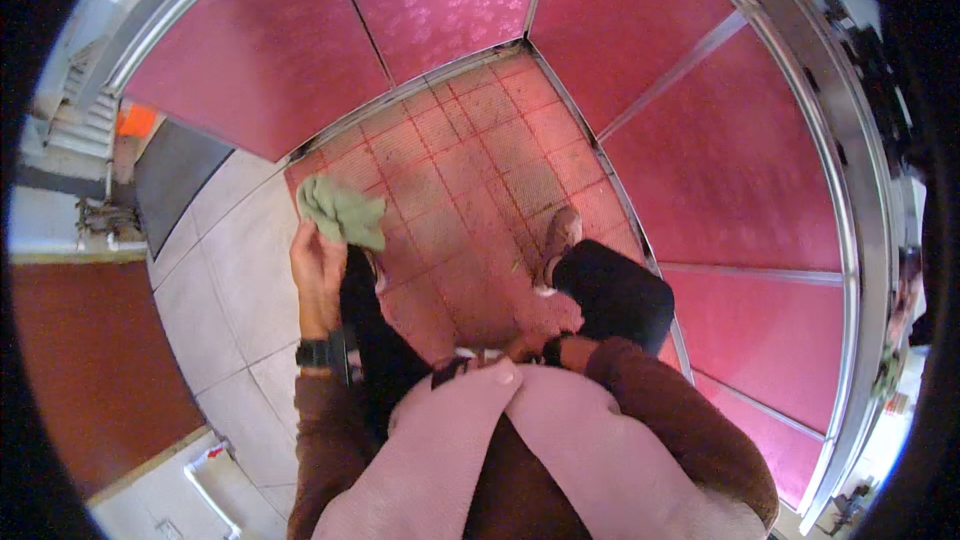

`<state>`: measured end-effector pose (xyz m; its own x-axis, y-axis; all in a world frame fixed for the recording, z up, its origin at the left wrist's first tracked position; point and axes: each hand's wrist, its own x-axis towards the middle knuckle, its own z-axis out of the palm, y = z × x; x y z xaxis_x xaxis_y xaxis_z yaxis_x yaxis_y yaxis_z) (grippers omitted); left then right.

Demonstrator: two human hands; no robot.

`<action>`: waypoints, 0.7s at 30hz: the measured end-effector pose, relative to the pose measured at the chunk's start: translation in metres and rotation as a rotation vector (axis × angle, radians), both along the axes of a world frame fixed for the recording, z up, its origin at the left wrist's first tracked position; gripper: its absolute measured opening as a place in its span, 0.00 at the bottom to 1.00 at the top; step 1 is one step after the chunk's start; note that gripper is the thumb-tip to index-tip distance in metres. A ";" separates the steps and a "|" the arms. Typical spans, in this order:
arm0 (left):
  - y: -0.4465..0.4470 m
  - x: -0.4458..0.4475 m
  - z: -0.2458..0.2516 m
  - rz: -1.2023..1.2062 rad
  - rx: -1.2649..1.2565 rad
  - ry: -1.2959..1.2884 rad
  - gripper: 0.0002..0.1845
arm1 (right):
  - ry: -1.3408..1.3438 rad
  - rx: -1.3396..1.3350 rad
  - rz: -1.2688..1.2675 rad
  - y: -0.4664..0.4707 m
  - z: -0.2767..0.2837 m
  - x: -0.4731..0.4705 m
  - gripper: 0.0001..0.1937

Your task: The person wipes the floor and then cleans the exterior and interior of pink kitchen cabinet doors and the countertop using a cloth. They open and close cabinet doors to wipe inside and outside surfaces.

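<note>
My left hand [318,262] pinches a crumpled green cloth [341,211], which hangs over the reddish tiled floor near my left leg. A dark watch [322,352] is on that wrist. Low in front of my waist, my right hand [534,345] is near the upper edge of a pink garment [435,435]; its fingers are blurred and partly hidden, and what it may hold cannot be made out. A dark band circles the right wrist. My feet stand apart on the tiles.
Pink-red panels [720,165] with metal trim and a rounded metal rail [844,240] border the tiled floor ahead and at right. Pale floor tiles [232,262], a dark mat [176,172] and a brown surface [90,367] lie at left. A white pipe [206,491] is at lower left.
</note>
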<state>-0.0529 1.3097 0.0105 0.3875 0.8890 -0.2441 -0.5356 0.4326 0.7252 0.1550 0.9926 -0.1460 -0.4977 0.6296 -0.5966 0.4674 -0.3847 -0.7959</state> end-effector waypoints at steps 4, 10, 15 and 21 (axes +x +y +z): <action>0.020 0.013 -0.009 -0.092 0.098 0.040 0.22 | 0.022 -0.120 -0.049 -0.011 0.026 0.036 0.16; 0.088 0.019 -0.020 -0.196 0.436 0.715 0.23 | 0.018 -0.172 -0.102 0.025 0.042 0.059 0.16; 0.158 0.022 -0.043 -0.239 0.239 0.370 0.21 | -0.038 0.078 -0.119 0.131 -0.004 0.024 0.16; 0.182 0.029 -0.056 -0.298 0.016 0.292 0.20 | -0.208 0.204 -0.042 0.212 -0.037 0.004 0.16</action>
